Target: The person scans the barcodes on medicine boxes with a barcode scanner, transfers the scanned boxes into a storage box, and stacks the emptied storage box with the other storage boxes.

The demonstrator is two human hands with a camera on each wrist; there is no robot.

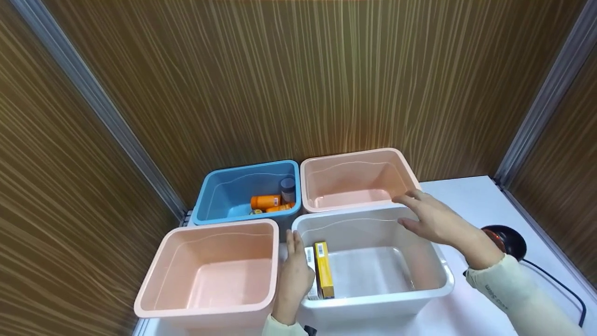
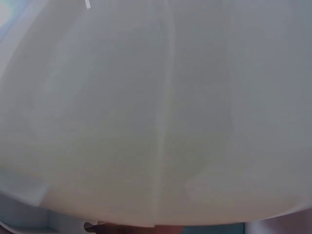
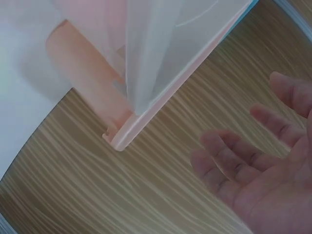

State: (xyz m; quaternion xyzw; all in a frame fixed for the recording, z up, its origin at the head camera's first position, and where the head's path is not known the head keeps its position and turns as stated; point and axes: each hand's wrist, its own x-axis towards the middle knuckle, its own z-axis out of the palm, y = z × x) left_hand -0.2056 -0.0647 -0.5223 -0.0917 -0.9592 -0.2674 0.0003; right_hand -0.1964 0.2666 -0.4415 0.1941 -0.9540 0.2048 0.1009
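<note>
A white bin (image 1: 373, 301) stands at the front right, with a yellow box (image 1: 323, 270) and a white box (image 1: 311, 273) side by side along its left inner wall. My left hand (image 1: 295, 275) is at that bin's left side, fingers straight and together; in the head view it partly covers the white box. Pale bin wall (image 2: 122, 112) fills most of the left wrist view. Over the white bin's back right corner hovers my right hand (image 1: 433, 217), fingers loosely spread and holding nothing. The right wrist view shows the same hand (image 3: 263, 180) with its fingers apart.
Left of the white bin is a pink bin (image 1: 275, 261). Behind stand a blue bin (image 1: 247, 165), holding orange bottles (image 1: 266, 201) and a dark-capped jar (image 1: 288, 186), and another pink bin (image 1: 354, 154). A black corded device (image 1: 513, 242) sits at the right. Wood-patterned panels (image 1: 298, 79) enclose the table.
</note>
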